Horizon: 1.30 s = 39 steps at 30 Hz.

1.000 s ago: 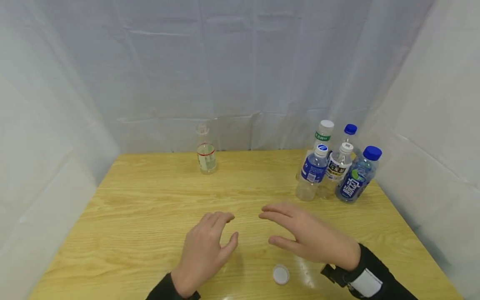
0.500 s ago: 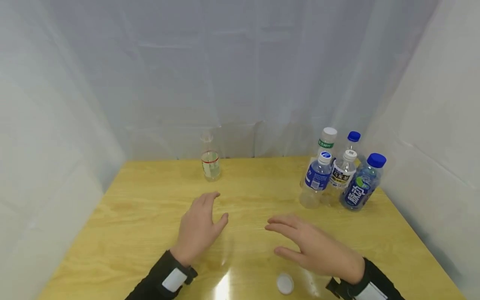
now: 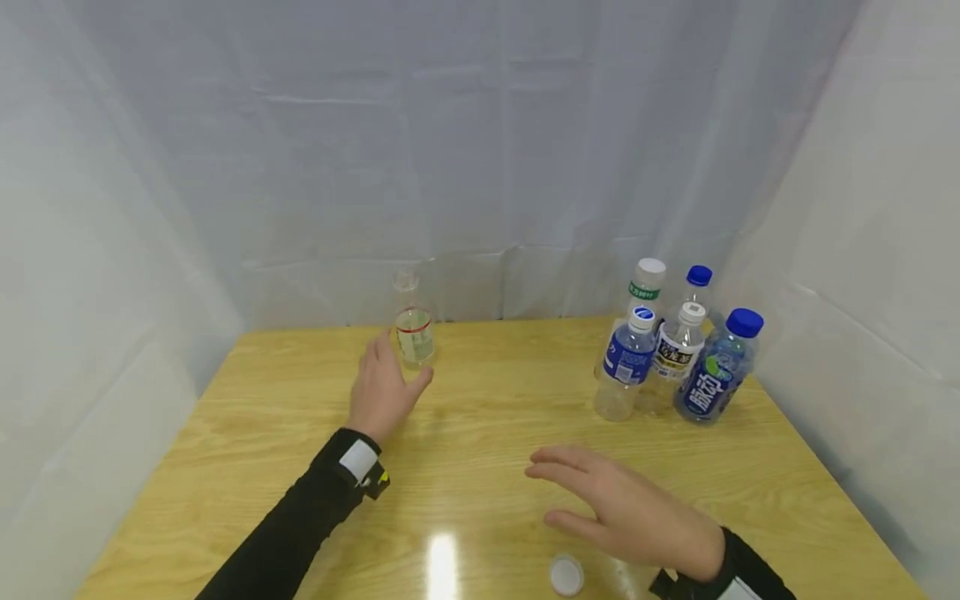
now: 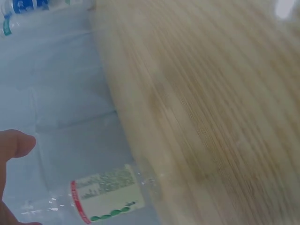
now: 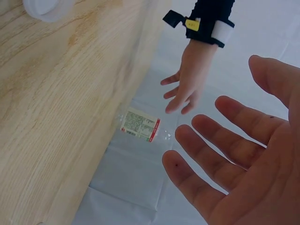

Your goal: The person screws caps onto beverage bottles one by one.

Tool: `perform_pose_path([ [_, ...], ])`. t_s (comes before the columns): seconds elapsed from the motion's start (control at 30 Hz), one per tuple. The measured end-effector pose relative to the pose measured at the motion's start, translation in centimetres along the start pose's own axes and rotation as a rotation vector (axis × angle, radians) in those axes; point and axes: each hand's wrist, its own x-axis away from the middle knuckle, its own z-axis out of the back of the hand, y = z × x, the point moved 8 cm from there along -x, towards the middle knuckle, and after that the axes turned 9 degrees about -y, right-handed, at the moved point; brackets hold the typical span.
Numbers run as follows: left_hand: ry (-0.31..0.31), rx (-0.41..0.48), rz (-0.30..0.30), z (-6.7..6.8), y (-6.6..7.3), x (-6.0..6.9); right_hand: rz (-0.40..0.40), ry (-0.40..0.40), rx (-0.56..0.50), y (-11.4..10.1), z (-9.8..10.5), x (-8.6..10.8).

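Note:
A clear plastic bottle (image 3: 416, 337) with a pale label and a red band stands upright near the table's back edge. Just left of it and nearer me is my left hand (image 3: 382, 393), its fingers extended and thumb spread; in the left wrist view a gap shows between thumb and bottle label (image 4: 110, 194). My right hand (image 3: 626, 508) hovers over the front right of the table with loosely straight fingers, holding nothing. Below it lies a round white cap (image 3: 566, 575), also visible as a lid-like disc (image 5: 47, 7) in the right wrist view.
At the right stand several bottles close together: one with a blue label (image 3: 628, 357), a blue-capped one (image 3: 716, 371), a white-capped one (image 3: 678, 350), and others behind. White sheeting (image 3: 465, 167) hangs behind and beside the wooden table (image 3: 225, 467).
My left hand has moved forward and left, from the table's middle to beside the lone bottle. The right hand has stayed nearly in place, and the view has shifted slightly.

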Motion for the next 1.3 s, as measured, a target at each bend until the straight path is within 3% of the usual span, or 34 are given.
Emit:
perform_pose_path([
  [0.43,-0.001,0.154,0.15,-2.5,-3.7,-5.4,-0.033,-0.063,-0.023,0.8,-1.1,0.2],
  [0.77,-0.001,0.22,0.185,-4.2,-5.2,-8.2,-0.054,-0.067,-0.015,1.2,-1.2,0.8],
  [0.97,0.006,0.22,0.215,-4.7,-5.8,-9.0,-0.049,-0.052,-0.011,1.4,-1.2,1.1],
  [1.3,-0.011,0.157,0.224,-4.8,-5.7,-9.3,-0.064,-0.053,-0.021,1.5,-1.4,1.2],
])
